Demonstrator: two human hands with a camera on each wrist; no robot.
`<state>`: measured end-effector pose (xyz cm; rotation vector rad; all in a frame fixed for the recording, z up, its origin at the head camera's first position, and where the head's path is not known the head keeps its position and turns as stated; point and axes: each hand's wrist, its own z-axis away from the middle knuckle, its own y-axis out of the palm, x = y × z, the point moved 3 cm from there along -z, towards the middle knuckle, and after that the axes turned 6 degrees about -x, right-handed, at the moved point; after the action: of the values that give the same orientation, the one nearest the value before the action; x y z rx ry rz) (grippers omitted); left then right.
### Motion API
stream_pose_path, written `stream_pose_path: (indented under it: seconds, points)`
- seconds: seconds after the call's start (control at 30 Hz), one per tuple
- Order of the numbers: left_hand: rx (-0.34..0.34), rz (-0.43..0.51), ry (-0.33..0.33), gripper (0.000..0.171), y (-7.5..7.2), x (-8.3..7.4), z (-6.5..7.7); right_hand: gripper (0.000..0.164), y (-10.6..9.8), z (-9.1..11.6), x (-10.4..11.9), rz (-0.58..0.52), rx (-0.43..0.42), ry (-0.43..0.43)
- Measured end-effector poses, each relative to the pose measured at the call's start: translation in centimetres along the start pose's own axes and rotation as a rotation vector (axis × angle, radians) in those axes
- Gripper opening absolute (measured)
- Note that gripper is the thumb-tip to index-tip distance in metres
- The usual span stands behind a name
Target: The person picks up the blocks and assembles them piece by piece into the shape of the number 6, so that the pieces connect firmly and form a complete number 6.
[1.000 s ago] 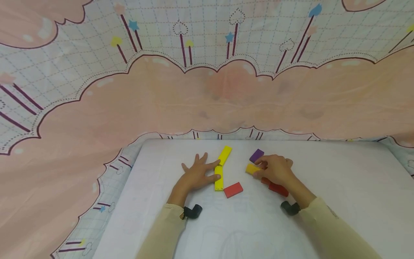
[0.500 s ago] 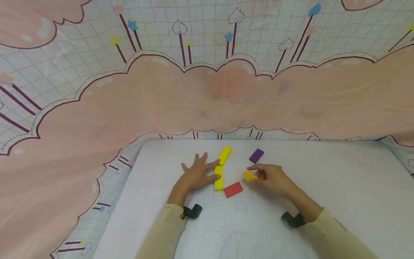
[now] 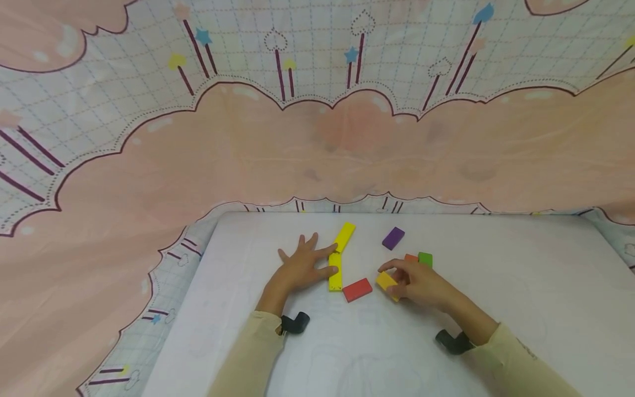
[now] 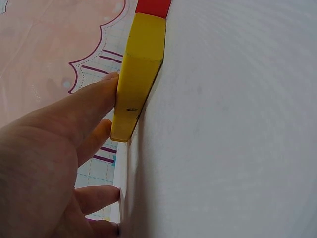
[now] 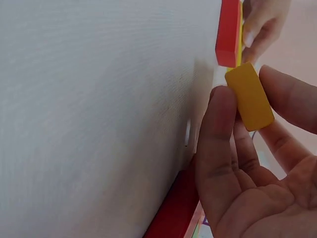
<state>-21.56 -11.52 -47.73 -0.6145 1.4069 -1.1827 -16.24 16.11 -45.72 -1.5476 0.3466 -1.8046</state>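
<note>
Orange-yellow block (image 3: pixel 387 285): pinched between thumb and fingertips of the right hand (image 3: pixel 424 284); tilted, and by the right wrist view apparently lifted off the tabletop (image 3: pixel 545 286); just to the right of the red block (image 3: pixel 357 290), apart from it. Left hand (image 3: pixel 300 267): grasping nothing, with straight, spread fingers; thumb on the near yellow block (image 3: pixel 335 280), forefinger by the joint with the far yellow block (image 3: pixel 346 234), both laid roughly end to end at an angle.

Likeliest to go wrong: a slip of the tilted piece, held by its sides in fingertips alone, if pinched unevenly or turned too fast; next, a knock against the red block if brought leftward too low, perhaps pushing it into the near yellow block, already touching or nearly so (cannot tell which); then a skewed joint if pressed sideways by the thumb or forefinger of the left hand.

Also worth watching: pieces close about the right hand, with the orange block (image 3: pixel 410 257) and green block (image 3: pixel 425 259) partly hidden behind it, and a second red block (image 5: pixel 173 208) below it in the right wrist view; liable to be dragged by a low-swinging wrist or trailing finger. Less at risk: the purple block (image 3: pixel 393 238), farther back.
</note>
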Motion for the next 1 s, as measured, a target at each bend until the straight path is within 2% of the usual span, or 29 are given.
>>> stream_pose_path:
  seconds: [0.2, 0.4, 0.57, 0.8, 1.0]
  points:
    - [0.000, 0.000, 0.001, 0.063, 0.0, 0.1, -0.1, 0.048, -0.1, 0.0, -0.1, 0.055, 0.019, -0.004]
    - [-0.003, 0.004, 0.002, 0.063, 0.0, 0.0, -0.2, 0.046, -0.2, -0.1, -0.6, 0.107, -0.012, -0.002]
    - [-0.005, 0.001, -0.002, 0.063, 0.0, 0.0, -0.1, 0.041, -0.4, -0.3, -0.9, 0.102, -0.008, -0.018]
    - [-0.001, 0.005, -0.007, 0.062, 0.0, -0.1, -0.1, 0.039, -0.4, -0.7, -1.1, 0.091, 0.003, 0.010]
    - [0.001, 0.001, -0.014, 0.062, -0.1, -0.1, 0.0, 0.039, -0.2, -0.9, -1.0, 0.108, 0.022, -0.019]
